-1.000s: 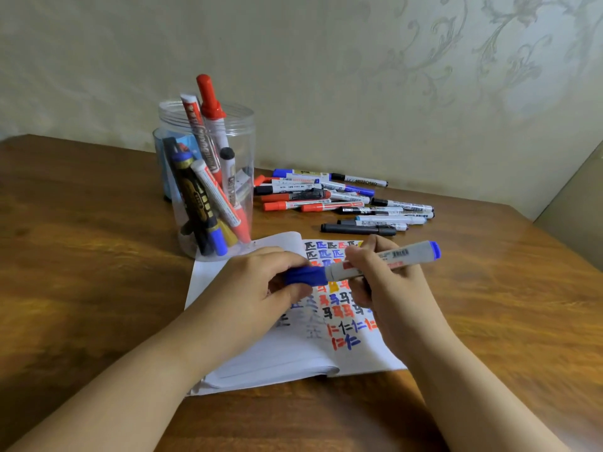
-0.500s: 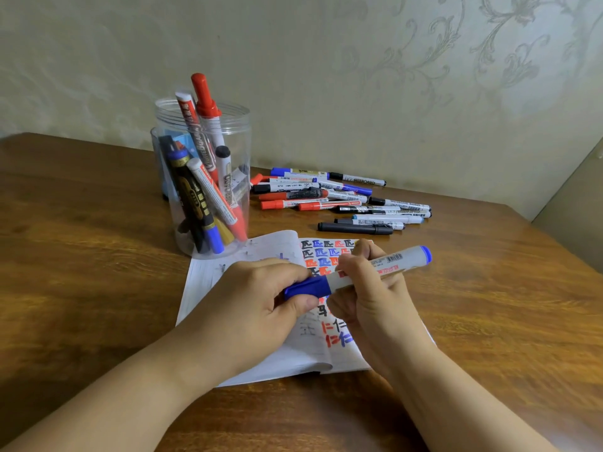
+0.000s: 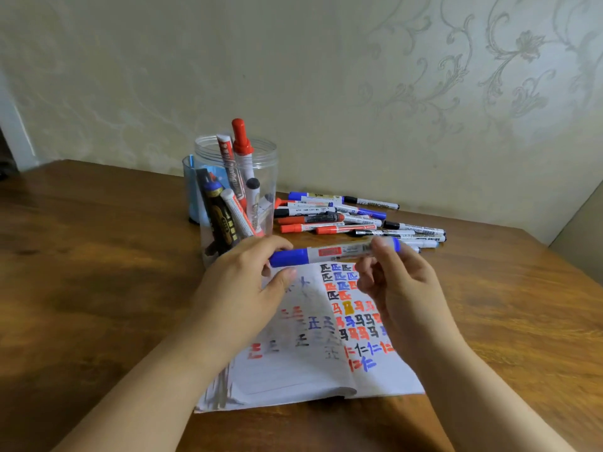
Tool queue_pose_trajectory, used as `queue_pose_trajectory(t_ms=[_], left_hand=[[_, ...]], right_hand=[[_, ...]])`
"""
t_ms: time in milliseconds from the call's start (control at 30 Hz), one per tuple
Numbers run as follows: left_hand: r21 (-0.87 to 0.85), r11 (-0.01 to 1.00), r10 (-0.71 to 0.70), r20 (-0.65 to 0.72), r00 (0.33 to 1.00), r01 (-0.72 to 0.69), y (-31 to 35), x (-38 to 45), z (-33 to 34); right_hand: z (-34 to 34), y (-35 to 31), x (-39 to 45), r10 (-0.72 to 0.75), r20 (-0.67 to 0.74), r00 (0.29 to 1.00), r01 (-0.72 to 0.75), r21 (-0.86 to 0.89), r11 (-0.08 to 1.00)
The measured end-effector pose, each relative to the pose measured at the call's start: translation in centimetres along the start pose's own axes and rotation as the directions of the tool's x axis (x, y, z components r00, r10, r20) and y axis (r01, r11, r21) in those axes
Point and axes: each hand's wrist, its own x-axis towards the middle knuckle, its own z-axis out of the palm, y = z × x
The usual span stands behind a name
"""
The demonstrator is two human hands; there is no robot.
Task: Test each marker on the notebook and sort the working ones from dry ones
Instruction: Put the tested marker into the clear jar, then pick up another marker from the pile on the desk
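Holding: a blue-capped marker (image 3: 336, 252) lay level above the notebook (image 3: 313, 370), spanning both hands
Left hand (image 3: 241, 288): fingers curled around the blue cap end, thumb underneath
Right hand (image 3: 401, 282): fingertips pinched the barrel near its blue tail
Notebook: lay open on the wooden table (image 3: 98, 272), its pages covered in red, blue and black test marks
Jar (image 3: 238, 190): clear plastic, stood behind the left hand, holding upright markers
Loose markers (image 3: 352, 216): lay in a pile right of the jar, near the patterned wall (image 3: 326, 76)
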Motion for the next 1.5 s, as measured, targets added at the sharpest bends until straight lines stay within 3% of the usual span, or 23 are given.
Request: queue_pose_trajectory(t_ms=[100,167,233,333,533,700,867,933,1033,1067,1233,1500], left_hand=[[0.070,0.997,-0.022,-0.150,0.988,0.033,-0.5,0.4,-0.6],[0.091,0.994,-0.043,-0.220,0.975,0.064,-1.0,0.7,-0.9],[0.103,0.991,-0.065,-0.238,0.969,0.091,-1.5,0.9,-0.9],[0.072,0.987,-0.124,-0.214,0.969,0.143,-1.9,1.0,-0.8],[0.071,0.983,-0.159,-0.113,0.981,0.167,-2.3,0.9,-0.5],[0.100,0.982,-0.154,-0.085,0.984,0.162,-2.3,0.8,0.0],[0.072,0.981,-0.177,-0.024,0.984,0.179,-2.6,0.8,0.5],[0.050,0.981,-0.190,-0.012,0.982,0.190,-2.6,0.7,0.7],[0.026,0.982,-0.187,-0.023,0.982,0.188,-2.5,0.6,0.9],[0.026,0.986,-0.162,-0.029,0.986,0.163,-2.7,0.6,1.1],[0.013,0.996,-0.092,0.018,0.996,0.091,-2.7,0.8,2.0],[0.077,0.996,-0.050,0.095,0.994,0.043,-2.1,0.7,2.5]], right_hand=[[1.2,-2.9,2.2,-0.213,-0.073,0.974,0.209,-0.066,0.976],[2.2,-5.6,4.2,-0.383,-0.089,0.920,0.367,-0.155,0.917],[3.7,-7.9,6.2,-0.527,-0.038,0.849,0.502,-0.253,0.827],[6.5,-9.4,9.0,-0.585,0.065,0.809,0.559,-0.397,0.728],[10.4,-7.5,12.5,-0.432,0.376,0.820,0.551,-0.722,0.418],[11.2,-6.7,12.7,-0.252,0.522,0.815,0.573,-0.789,0.222],[10.8,-6.9,12.8,-0.083,0.502,0.861,0.508,-0.839,0.196],[10.3,-6.6,12.7,-0.114,0.509,0.853,0.520,-0.809,0.275],[7.9,-5.1,12.8,-0.230,0.439,0.869,0.494,-0.728,0.476],[6.6,-4.2,12.9,-0.224,0.401,0.889,0.458,-0.747,0.482],[0.1,1.5,13.2,0.026,0.265,0.964,0.260,-0.956,0.135],[0.7,3.6,15.8,0.165,0.200,0.966,0.227,-0.959,-0.167]])
